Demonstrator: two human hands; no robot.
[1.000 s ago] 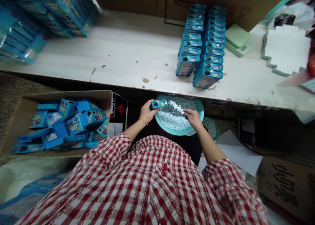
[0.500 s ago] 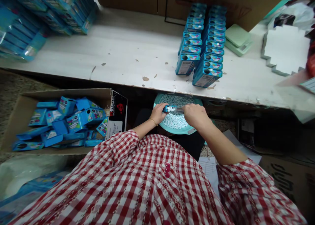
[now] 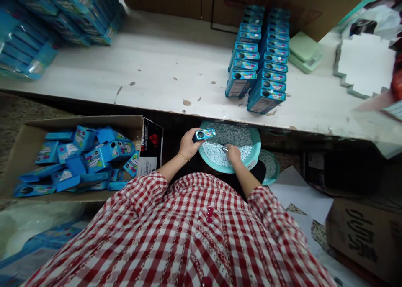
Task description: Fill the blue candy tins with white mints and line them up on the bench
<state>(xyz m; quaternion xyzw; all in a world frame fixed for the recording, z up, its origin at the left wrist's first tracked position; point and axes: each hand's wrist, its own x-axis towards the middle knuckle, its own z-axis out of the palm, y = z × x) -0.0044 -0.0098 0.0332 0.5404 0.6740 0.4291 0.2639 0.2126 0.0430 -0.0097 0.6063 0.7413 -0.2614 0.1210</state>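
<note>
My left hand (image 3: 187,144) is closed around a small blue candy box (image 3: 205,134), whose printed end faces up and looks shut. It is above the left rim of a turquoise basin (image 3: 257,149). Small white candies (image 3: 216,154) fill the basin. Over the candies, my right hand (image 3: 233,154) is closed on a metal scoop (image 3: 225,149); only a short shiny part of it shows, low against the candies.
Two rows of blue candy boxes (image 3: 266,101) stand on the white table (image 3: 163,73), beside a pale green scale (image 3: 304,48). A cardboard carton (image 3: 19,153) of loose blue boxes is at left. A second turquoise bowl (image 3: 276,170) sits lower right of the basin.
The candy box, open with white candies showing before, now has its printed end up and has shifted left. My right hand has moved from the box down to the candies with the scoop.
</note>
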